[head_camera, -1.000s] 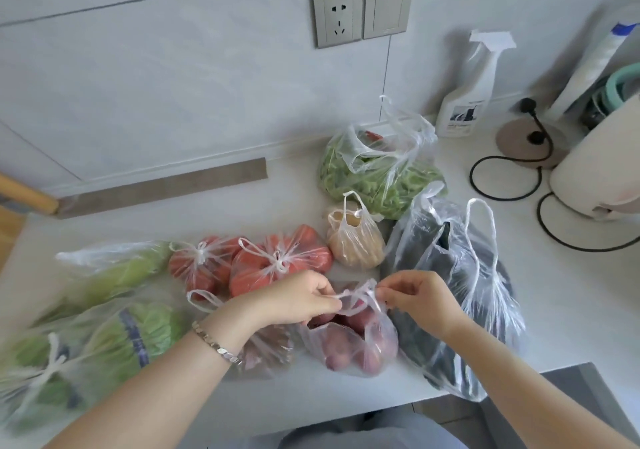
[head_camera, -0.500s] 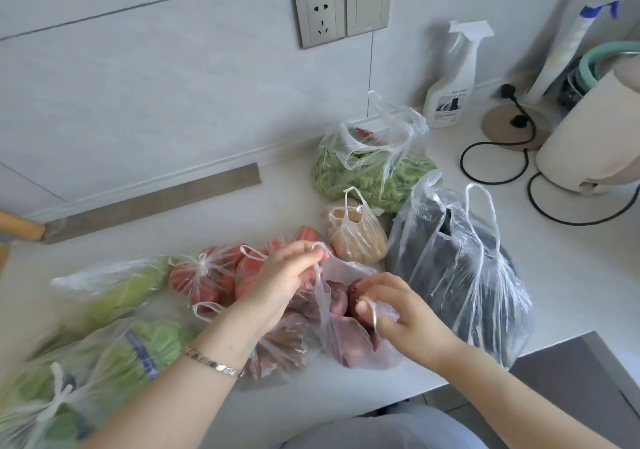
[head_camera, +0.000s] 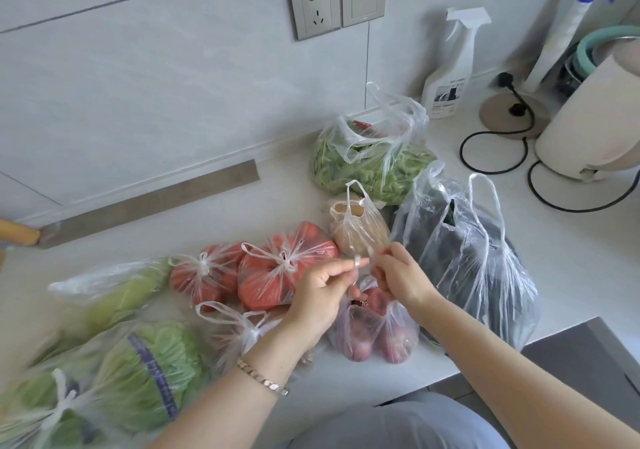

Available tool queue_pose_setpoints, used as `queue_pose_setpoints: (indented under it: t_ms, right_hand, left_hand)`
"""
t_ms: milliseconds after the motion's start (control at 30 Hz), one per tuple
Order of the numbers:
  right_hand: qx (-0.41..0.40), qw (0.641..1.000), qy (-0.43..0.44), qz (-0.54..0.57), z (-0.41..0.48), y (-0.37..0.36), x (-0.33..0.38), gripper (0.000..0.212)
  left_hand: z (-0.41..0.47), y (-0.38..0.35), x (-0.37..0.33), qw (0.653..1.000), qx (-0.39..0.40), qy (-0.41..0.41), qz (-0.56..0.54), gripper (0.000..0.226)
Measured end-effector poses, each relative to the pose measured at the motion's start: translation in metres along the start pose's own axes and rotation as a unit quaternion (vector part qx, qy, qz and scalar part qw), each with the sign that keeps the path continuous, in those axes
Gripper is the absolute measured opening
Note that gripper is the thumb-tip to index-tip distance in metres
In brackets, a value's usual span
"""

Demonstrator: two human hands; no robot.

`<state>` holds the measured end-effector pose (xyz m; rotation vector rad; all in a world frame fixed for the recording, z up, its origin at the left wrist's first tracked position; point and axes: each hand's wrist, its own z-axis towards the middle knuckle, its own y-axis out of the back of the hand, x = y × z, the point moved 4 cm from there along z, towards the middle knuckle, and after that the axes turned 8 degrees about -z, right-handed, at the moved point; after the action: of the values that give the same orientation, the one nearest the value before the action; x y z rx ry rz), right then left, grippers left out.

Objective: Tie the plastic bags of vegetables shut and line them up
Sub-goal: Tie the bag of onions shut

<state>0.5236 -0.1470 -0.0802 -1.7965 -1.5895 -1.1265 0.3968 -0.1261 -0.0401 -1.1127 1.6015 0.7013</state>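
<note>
A clear bag of reddish-purple onions [head_camera: 375, 332] sits near the counter's front edge. My left hand [head_camera: 320, 294] pinches one of its handles and my right hand [head_camera: 401, 275] pinches the other, both held up just above the bag, close together. Knotted bags lie to the left: two of tomatoes [head_camera: 284, 268] [head_camera: 204, 277], one of brownish produce [head_camera: 242, 336], and leafy greens [head_camera: 138, 376]. Behind stand unknotted bags: a small tan bag [head_camera: 356, 226], green beans [head_camera: 370, 164] and a large bag of dark vegetables [head_camera: 467, 258].
A white spray bottle [head_camera: 450, 67], a round kettle base [head_camera: 512, 110] with black cord and a cream appliance [head_camera: 595, 129] stand at the back right. A wall socket [head_camera: 315, 6] is above. A knife blade [head_camera: 149, 202] lies along the wall. The counter edge runs just below the onions.
Both hands rose from low on the onion bag, where they gripped its sides, and now hold its two handles up together above it. The camera view shifted slightly.
</note>
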Motion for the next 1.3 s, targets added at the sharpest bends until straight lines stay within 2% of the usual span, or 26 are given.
queue_pose_setpoints:
  t_ms: [67,200,300,367,433,533,633,700,767,867,967,1067,1133,1233,1300]
  right_hand:
    - [0.002,1.000,0.019,-0.006,0.001,-0.006,0.001,0.007]
    - [-0.022,0.999,0.044,0.018,-0.007,-0.011,-0.001,0.022]
    - [-0.018,0.998,0.059,0.031,-0.017,-0.012,0.001,0.025]
    - [-0.021,0.996,0.082,0.018,-0.021,-0.012,0.002,0.026]
    - [-0.019,0.995,0.093,0.004,-0.024,-0.013,0.004,0.029]
    - [-0.021,0.994,0.103,-0.008,-0.025,-0.010,0.006,0.021]
    - [-0.004,0.993,0.118,-0.008,-0.027,-0.010,0.005,0.016]
    - [-0.005,0.993,0.120,-0.017,-0.028,-0.012,0.002,0.024]
    - [-0.054,0.990,0.128,-0.027,-0.029,-0.009,0.001,0.007]
    - [-0.143,0.982,0.116,-0.045,-0.025,0.003,-0.003,0.020]
    - [-0.172,0.980,0.084,-0.048,-0.023,0.015,-0.003,0.027]
    - [-0.180,0.980,0.081,-0.029,-0.016,0.022,-0.004,0.029]
    - [-0.181,0.978,0.092,-0.055,-0.011,0.022,-0.007,0.031]
    - [-0.163,0.973,0.074,-0.146,-0.002,0.021,-0.015,0.038]
    - [-0.114,0.973,0.043,-0.194,0.004,0.017,-0.020,0.029]
  left_hand:
    - [0.004,-0.001,0.004,0.998,-0.013,0.042,-0.050,0.025]
    - [0.011,-0.001,0.021,0.977,-0.060,0.129,-0.160,0.010]
    - [0.015,-0.001,0.031,0.967,-0.079,0.159,-0.181,0.023]
    - [0.018,0.000,0.030,0.969,-0.090,0.159,-0.168,0.034]
    - [0.022,0.002,0.026,0.973,-0.099,0.144,-0.149,0.022]
    - [0.026,-0.001,0.018,0.978,-0.099,0.113,-0.147,0.007]
    - [0.028,-0.003,0.019,0.982,-0.119,0.083,-0.122,0.008]
    - [0.028,-0.005,0.023,0.985,-0.118,0.074,-0.102,0.008]
    - [0.028,-0.006,0.025,0.989,-0.120,0.061,-0.059,0.011]
    - [0.026,-0.010,0.025,0.995,-0.077,0.045,-0.050,0.013]
    - [0.026,-0.011,0.023,0.999,0.008,0.040,0.007,0.015]
    - [0.022,-0.016,0.026,0.991,0.111,0.042,0.062,0.029]
    - [0.019,-0.019,0.030,0.986,0.141,0.040,0.076,0.031]
    - [0.018,-0.019,0.033,0.976,0.159,0.002,0.151,0.031]
    - [0.018,-0.014,0.034,0.966,0.140,-0.040,0.215,0.027]
